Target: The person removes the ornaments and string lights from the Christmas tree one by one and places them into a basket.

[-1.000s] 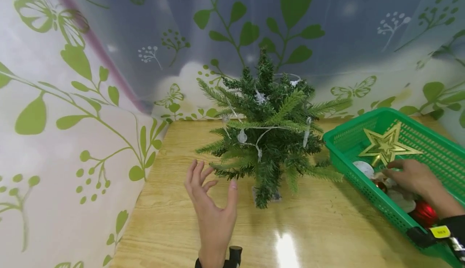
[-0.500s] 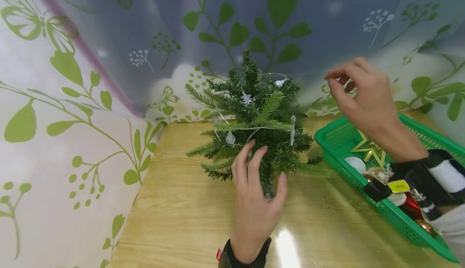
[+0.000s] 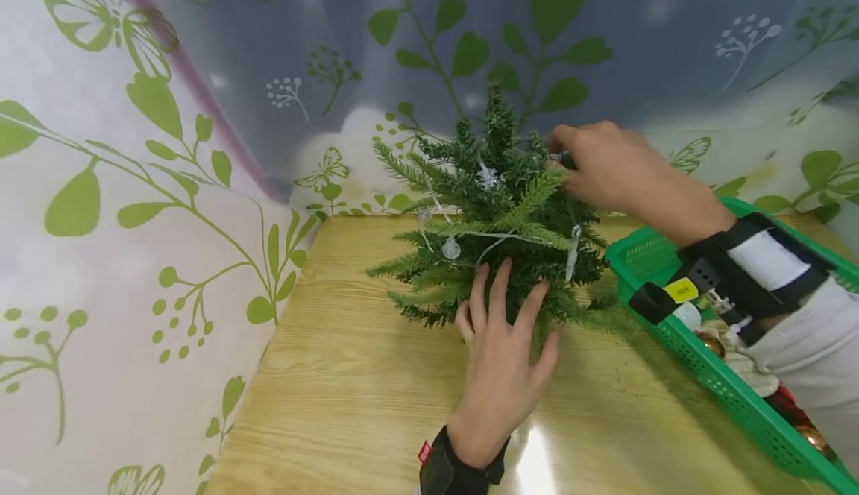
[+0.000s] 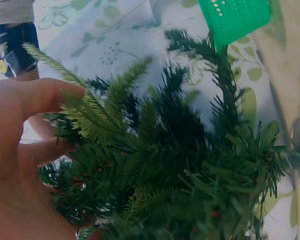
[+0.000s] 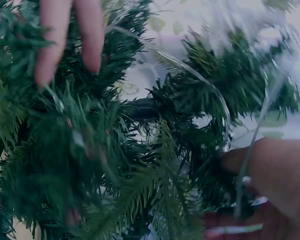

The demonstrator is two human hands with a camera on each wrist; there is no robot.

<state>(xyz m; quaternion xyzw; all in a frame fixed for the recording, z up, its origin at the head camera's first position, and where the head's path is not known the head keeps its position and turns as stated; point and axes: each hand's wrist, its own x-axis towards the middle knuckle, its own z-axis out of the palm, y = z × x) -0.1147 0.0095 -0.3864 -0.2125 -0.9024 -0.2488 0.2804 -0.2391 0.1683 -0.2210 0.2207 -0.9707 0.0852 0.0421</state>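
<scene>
A small artificial Christmas tree (image 3: 496, 212) stands on the wooden table, with a string of lights (image 3: 488, 176) draped around it. My left hand (image 3: 499, 361) reaches into the lower front branches, fingers spread and slightly bent, their tips partly among the needles. In the left wrist view, a finger touches a light-green branch tip (image 4: 97, 115). At the upper right of the tree, my right hand (image 3: 614, 171) has thumb and finger pinched together beside the clear light wire (image 5: 200, 77), seemingly holding it; foliage and blur hide the exact grip.
Along the right side lies a green plastic basket (image 3: 714, 376) holding a white ball (image 3: 687, 316), copper-coloured balls and other ornaments, partly under my right forearm. Patterned cloth (image 3: 168, 204) rises behind and to the left of the wooden table (image 3: 335, 405).
My right hand has left the basket, risen past it and come left to the tree's upper branches. The left hand has moved right from the tree's left side to its lower front.
</scene>
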